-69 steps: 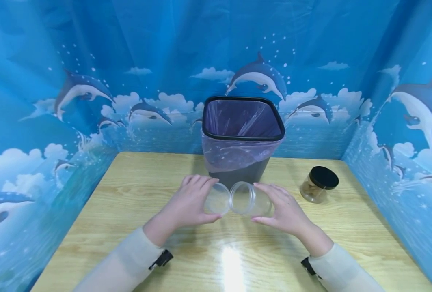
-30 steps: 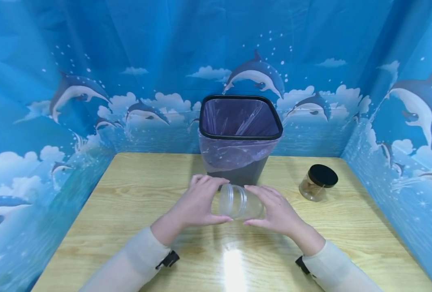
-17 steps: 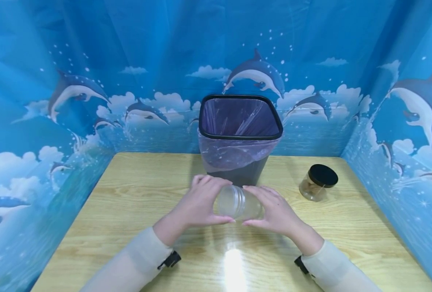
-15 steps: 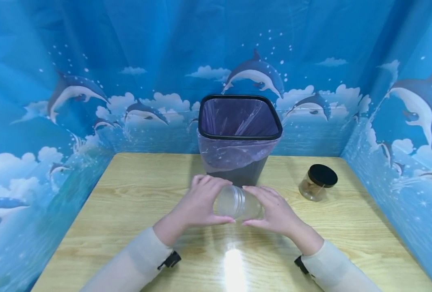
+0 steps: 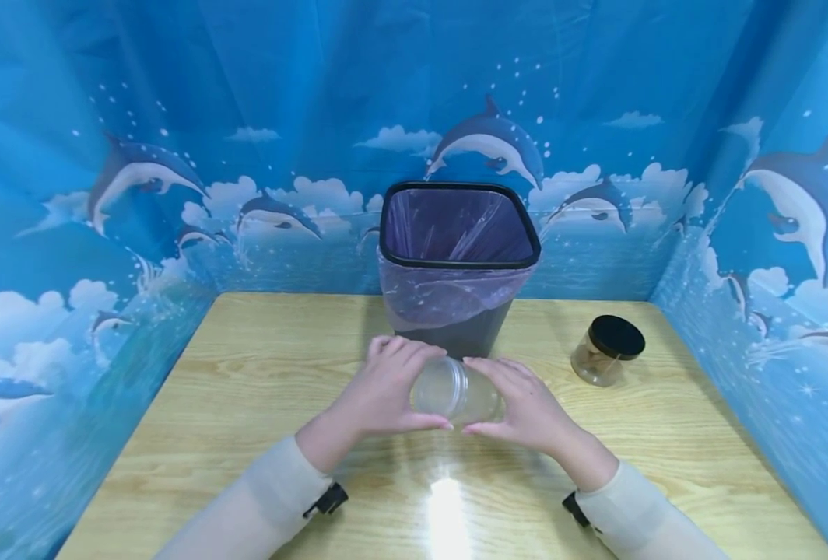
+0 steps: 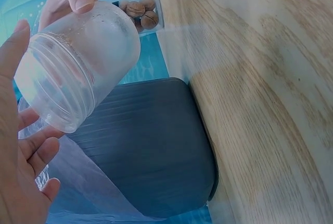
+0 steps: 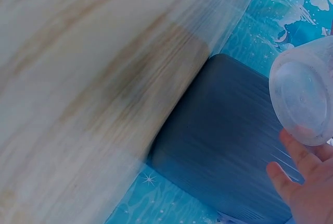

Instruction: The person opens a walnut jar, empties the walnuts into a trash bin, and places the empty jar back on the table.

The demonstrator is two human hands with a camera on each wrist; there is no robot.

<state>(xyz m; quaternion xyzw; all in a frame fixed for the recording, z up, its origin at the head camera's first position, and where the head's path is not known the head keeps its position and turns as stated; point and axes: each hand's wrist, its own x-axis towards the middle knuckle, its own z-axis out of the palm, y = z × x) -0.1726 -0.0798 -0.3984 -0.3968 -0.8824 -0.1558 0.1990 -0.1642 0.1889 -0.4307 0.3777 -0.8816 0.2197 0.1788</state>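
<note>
My left hand [image 5: 389, 389] holds a clear round lid [image 5: 433, 386] from its left side, thumb below and fingers above. Against that lid lies the mouth of a clear plastic jar [image 5: 480, 397], tipped on its side above the table. Thumb and fingers of my right hand [image 5: 529, 404] grip the jar near its base. In the left wrist view, the jar body [image 6: 106, 47] shows frosted and see-through, with ridged rings at its neck. The right wrist view shows the round jar bottom [image 7: 302, 99], with fingertips of the right hand [image 7: 307, 182] at its edge.
Just behind the hands stands a dark bin [image 5: 459, 334] with a black rim and purple liner. At the right is a black-lidded clear jar [image 5: 605, 358] holding several walnuts [image 6: 143, 13]. A blue dolphin curtain [image 5: 302, 117] encloses the wooden table [image 5: 260, 365].
The lid and the jar were apart, the jar's open mouth showing. Both hands have drawn inward, and the two pieces meet now. Over the last half second, the lid has tilted slightly.
</note>
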